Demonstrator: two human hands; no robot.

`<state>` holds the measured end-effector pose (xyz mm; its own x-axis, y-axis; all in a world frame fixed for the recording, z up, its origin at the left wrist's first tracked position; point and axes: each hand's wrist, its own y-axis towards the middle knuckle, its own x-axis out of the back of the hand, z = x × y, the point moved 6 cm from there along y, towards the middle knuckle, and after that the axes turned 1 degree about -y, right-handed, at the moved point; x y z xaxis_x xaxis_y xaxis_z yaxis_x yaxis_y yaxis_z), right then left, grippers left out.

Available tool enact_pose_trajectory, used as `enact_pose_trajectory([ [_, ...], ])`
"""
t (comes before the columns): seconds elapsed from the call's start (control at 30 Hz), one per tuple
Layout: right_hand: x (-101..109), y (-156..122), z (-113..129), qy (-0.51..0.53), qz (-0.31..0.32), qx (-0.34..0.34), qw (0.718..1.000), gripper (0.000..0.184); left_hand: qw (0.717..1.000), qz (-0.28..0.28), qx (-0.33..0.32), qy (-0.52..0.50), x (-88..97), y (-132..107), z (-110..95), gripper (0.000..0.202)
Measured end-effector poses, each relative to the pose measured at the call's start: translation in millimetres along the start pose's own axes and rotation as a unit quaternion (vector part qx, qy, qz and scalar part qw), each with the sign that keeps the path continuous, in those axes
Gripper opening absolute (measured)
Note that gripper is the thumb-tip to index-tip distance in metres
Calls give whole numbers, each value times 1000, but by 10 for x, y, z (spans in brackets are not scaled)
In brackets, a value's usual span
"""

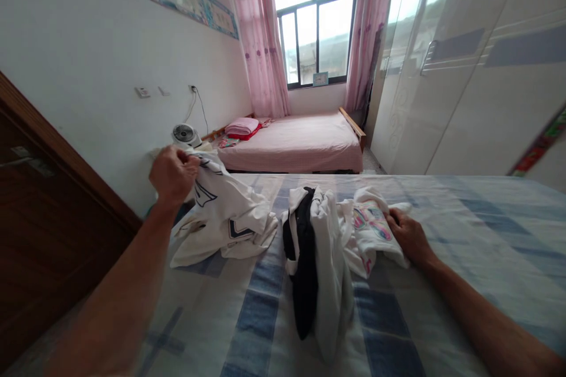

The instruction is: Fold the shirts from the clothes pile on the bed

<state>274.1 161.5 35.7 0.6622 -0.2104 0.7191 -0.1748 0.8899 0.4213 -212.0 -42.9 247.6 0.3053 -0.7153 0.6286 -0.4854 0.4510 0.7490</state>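
My left hand point(175, 172) is closed on a white shirt with dark print point(234, 212), lifting one part of it while the rest lies crumpled on the bed. My right hand point(409, 234) grips the edge of a white garment with a pink and blue print point(375, 227), which rests bunched on the sheet; the fingertips are partly hidden behind the cloth. Between the hands lies a pile of folded black and white clothes point(325, 259), its near end reaching toward me.
A blue-and-white checked sheet point(247, 318) covers the bed before me. Beyond stands a pink-covered bed point(300, 138) with folded pink bedding point(242, 126). A small fan point(184, 134) is by the left wall, a wooden door point(48, 230) at left, and a glossy wardrobe point(464, 70) at right.
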Motion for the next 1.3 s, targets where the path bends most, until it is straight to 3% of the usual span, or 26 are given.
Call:
enact_pose_trajectory([
  [0.1, -8, 1, -2, -4, 8, -3, 1000, 34, 995, 80, 8, 53, -251, -345, 54, 21],
  [0.17, -10, 0, 0, -1, 11, -5, 1000, 34, 990, 127, -47, 32, -354, -666, -130, 19],
  [0.23, -8, -2, 8, 1, 12, -4, 1000, 33, 976, 153, -136, -69, -365, -1052, -488, 25],
  [0.27, -6, -3, 12, 0, 13, -5, 1000, 33, 949, 218, -167, -158, -405, -1279, -692, 25],
  [0.33, -2, -6, 18, -1, 15, -11, 1000, 33, 845, 382, -203, -314, -495, -1765, -1110, 24],
  [0.37, 1, -9, 20, -1, 16, -16, 1000, 33, 807, 417, -208, -364, -512, -1955, -1280, 23],
  [0.43, 8, -14, 26, 3, 16, -21, 1000, 33, 800, 394, -191, -411, -552, -2160, -1497, 16],
  [0.53, 17, -20, 35, 10, 13, -18, 1000, 34, 825, 352, -169, -409, -677, -2241, -1656, 15],
  [0.63, 19, -21, 29, 10, 10, -16, 1000, 35, 843, 334, -144, -397, -722, -2005, -1676, 14],
  [0.73, 11, -19, 21, 10, 15, -19, 1000, 36, 860, 258, -35, -439, -529, -1359, -1461, 14],
  [0.8, 5, -18, 20, 14, 21, -24, 999, 36, 879, 148, 12, -454, -251, -815, -1229, 12],
  [0.87, 1, -15, 19, 14, 24, -27, 999, 36, 895, -10, 14, -446, 91, -323, -975, 10],
  [0.93, -5, -9, 15, 8, 25, -26, 999, 35, 909, -121, -1, -398, 331, 18, -757, 13],
  [1.0, -14, -3, 3, 1, 23, -25, 999, 35, 942, -135, -16, -306, 409, 221, -598, 16],
  [1.07, -26, 2, -10, -1, 22, -25, 999, 35, 958, -140, -40, -246, 450, 291, -443, 27],
  [1.2, -27, 3, -2, -2, 15, -17, 1000, 35, 945, -230, -65, -221, 576, 227, -11, 47],
  [1.23, -22, 3, 5, -2, 12, -16, 1000, 34, 946, -228, -57, -225, 556, 222, 113, 50],
  [1.3, -20, 3, 15, 1, 14, -19, 1000, 34, 964, -91, -47, -247, 324, 250, 273, 55],
])
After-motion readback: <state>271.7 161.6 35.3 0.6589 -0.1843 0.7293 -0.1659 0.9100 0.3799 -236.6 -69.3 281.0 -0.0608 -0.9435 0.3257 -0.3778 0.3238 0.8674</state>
